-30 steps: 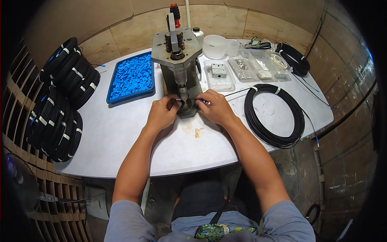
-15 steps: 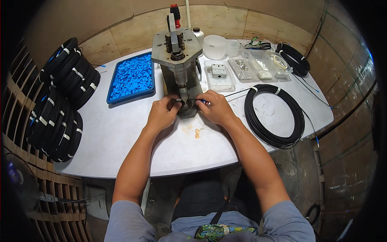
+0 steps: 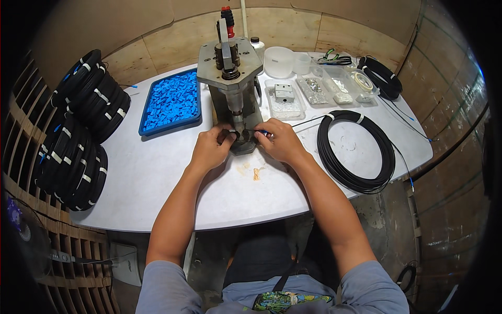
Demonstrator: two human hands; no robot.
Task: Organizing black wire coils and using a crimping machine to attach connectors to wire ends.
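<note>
A metal bench press [image 3: 230, 78] with a hexagonal top plate and a lever stands on the white table in front of me. At its base, on the left of the ram, my left hand [image 3: 212, 148] is closed in a pinch; a small dark part shows at its fingertips, too hidden to name. On the other side my right hand [image 3: 280, 140] pinches a black cable with a blue piece [image 3: 265, 132] near its end. The cable's tip reaches in under the ram. From behind that hand, a black line runs right to a large cable coil [image 3: 384, 152] lying flat.
A blue tray [image 3: 198, 119] of small blue parts is left of the press. Stacked black coils [image 3: 73, 162] stand further left. Clear boxes [image 3: 342, 89], a metal block [image 3: 284, 92], tubs [image 3: 278, 61] and pliers [image 3: 334, 58] sit behind on the right. A fan [image 3: 26, 230] is at the left.
My hands keep their places at the press base, with the cable held as before. The fan at the left edge looks slightly turned.
</note>
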